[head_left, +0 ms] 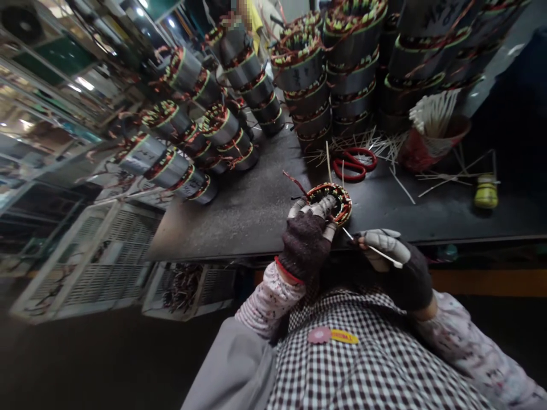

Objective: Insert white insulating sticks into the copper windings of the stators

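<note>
A motor stator (345,212) with copper windings and pale yellow-green slot liners sits near the table's front edge. My left hand (306,230), in a dark glove with white-wrapped fingertips, grips it, some fingers reaching into the bore. Reddish lead wires (294,181) stick out at its left, and a pale cord (329,162) stands up behind it. My right hand (391,256), gloved likewise, is closed around a thin pale tool (387,257). A slim light tip points from that hand at the stator's lower right rim; whether they touch I cannot tell.
Red-handled scissors (354,165) lie behind the stator among scattered pale cords (401,185). A red cup (427,149) holds white strips, with a small yellow object (486,192) to its right. Stacked stators (303,77) line the back and left. Plastic crates (85,259) stand below left.
</note>
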The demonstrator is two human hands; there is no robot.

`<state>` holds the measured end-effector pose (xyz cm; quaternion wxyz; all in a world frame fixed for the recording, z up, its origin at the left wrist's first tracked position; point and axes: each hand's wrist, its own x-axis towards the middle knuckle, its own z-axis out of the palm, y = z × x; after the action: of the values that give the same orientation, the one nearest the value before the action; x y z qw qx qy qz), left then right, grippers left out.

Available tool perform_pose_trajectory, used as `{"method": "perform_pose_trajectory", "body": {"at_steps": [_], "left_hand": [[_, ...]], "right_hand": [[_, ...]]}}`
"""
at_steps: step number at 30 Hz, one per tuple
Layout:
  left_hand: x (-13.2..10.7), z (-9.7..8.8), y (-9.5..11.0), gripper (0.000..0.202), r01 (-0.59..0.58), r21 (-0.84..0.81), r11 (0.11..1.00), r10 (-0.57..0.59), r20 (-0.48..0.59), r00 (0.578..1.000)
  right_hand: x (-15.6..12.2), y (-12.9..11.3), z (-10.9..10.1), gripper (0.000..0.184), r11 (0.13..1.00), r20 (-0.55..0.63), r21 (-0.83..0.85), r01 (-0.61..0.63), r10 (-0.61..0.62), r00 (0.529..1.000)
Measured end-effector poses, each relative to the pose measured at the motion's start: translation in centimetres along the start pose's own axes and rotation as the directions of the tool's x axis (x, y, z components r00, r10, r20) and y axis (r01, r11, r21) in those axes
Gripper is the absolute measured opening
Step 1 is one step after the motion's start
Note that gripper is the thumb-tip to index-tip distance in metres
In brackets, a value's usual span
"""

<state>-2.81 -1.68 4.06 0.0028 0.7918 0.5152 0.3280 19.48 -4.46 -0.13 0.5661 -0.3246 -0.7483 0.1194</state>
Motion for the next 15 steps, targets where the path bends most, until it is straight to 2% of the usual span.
{"method": "perform_pose_trajectory", "body": {"at_steps": [3, 7, 10, 13, 15], "left_hand": [[0.3, -0.6, 0.3, 0.04, 0.035, 0.017, 0.999, -0.036, 0.071, 0.997], [0.6, -0.8, 0.3, 0.042, 0.063, 0.037, 0.997, -0.066, 0.086, 0.994], [1.0, -0.7, 0.2, 0.04, 0.063, 0.028, 0.998, -0.065, 0.091, 0.994], [1.3, -0.5, 0.2, 0.04, 0.122, -0.025, 0.992, -0.12, 0.068, 0.99], [1.4, -0.4, 0.2, 0.039, 0.17, -0.066, 0.983, -0.168, 0.04, 0.985]], "right_hand": [[0.2, 0.8, 1.1, 0.04, 0.997, 0.019, 0.061, -0.056, 0.055, 0.998], [0.6, 1.4, 1.8, 0.041, 0.992, 0.017, 0.104, -0.074, 0.072, 0.997], [0.8, 1.1, 1.1, 0.038, 0.996, 0.017, 0.074, -0.041, 0.04, 0.999], [0.5, 0.3, 0.1, 0.036, 0.999, 0.011, 0.051, -0.005, 0.005, 1.0], [0.2, 0.0, -0.3, 0.039, 0.996, 0.046, 0.083, -0.024, 0.02, 0.999]]}}
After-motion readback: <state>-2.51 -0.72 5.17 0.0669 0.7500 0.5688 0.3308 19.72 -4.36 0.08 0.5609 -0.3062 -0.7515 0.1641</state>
